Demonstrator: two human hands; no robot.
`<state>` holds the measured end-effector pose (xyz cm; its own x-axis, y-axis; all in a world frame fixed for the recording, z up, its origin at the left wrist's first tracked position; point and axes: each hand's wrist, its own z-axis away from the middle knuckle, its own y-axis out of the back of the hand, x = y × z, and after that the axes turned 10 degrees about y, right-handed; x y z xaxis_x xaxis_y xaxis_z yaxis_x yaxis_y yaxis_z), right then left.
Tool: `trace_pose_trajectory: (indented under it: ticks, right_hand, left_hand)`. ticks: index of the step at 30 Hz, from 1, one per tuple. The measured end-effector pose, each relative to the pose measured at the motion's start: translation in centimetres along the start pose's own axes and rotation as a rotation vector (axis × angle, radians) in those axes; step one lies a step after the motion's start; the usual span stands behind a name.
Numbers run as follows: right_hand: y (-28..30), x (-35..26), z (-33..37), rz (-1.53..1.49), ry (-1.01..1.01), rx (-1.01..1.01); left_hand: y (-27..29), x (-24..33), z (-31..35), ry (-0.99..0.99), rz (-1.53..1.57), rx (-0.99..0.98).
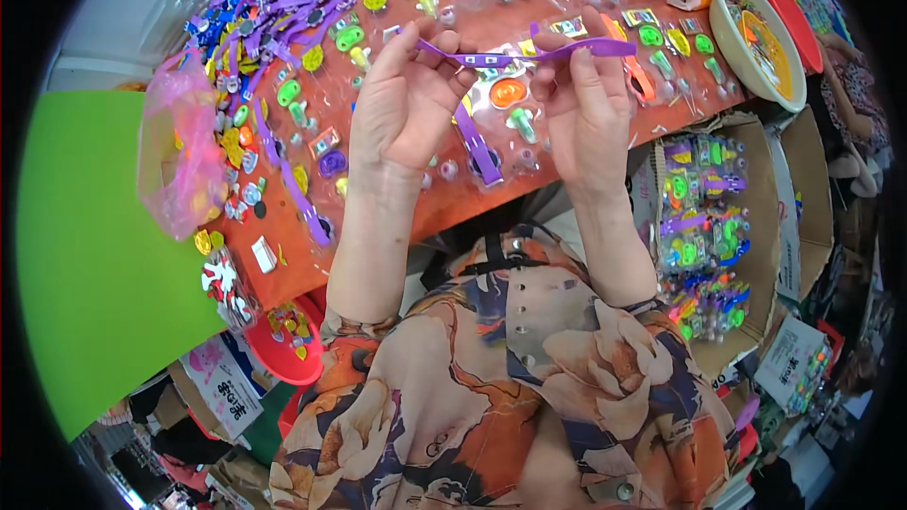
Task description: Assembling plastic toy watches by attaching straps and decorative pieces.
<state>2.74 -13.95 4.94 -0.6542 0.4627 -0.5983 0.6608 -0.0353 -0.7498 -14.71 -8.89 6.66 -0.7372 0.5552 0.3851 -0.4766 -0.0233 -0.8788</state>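
The thumb and fingers of the left hand (411,109) are pinching a purple strap (487,61) near one end, and those of the right hand (588,104) are gripping it toward the other – a short tail is sticking out past the right thumb. The strap is stretching between the two hands, above a red table (436,210). Beneath it, clear trays holding small green, yellow and orange toys are covering much of the tabletop, and a second purple strap (479,149) is lying between the forearms. Further left, another strap (290,187) is lying near a pink bag (179,165), while a heap (293,5) of purple and blue straps is filling the far left corner. At the far right a cream basin (746,76) is resting beside a red one (798,24); below, a carton (763,264) is holding filled packs (704,236) – brightly mixed in colour.
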Motion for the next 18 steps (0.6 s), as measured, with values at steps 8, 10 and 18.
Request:
trace_pose_trajectory:
  ticks: [8, 10, 18]
  right_hand:
    - [1.9, -3.6, 3.1, 0.337, -0.37, -0.251]
    - [1.6, -3.9, 3.7, 0.431, -0.419, -0.377]
    - [1.3, -3.4, 4.2, 0.49, -0.564, -0.475]
  left_hand:
    - [-0.8, -2.9, 4.8, 0.016, -0.744, -0.069]
    - [-0.6, -3.4, 5.5, -0.018, -0.948, -0.098]
    - [0.1, -3.3, 7.3, 0.03, -1.31, -0.032]
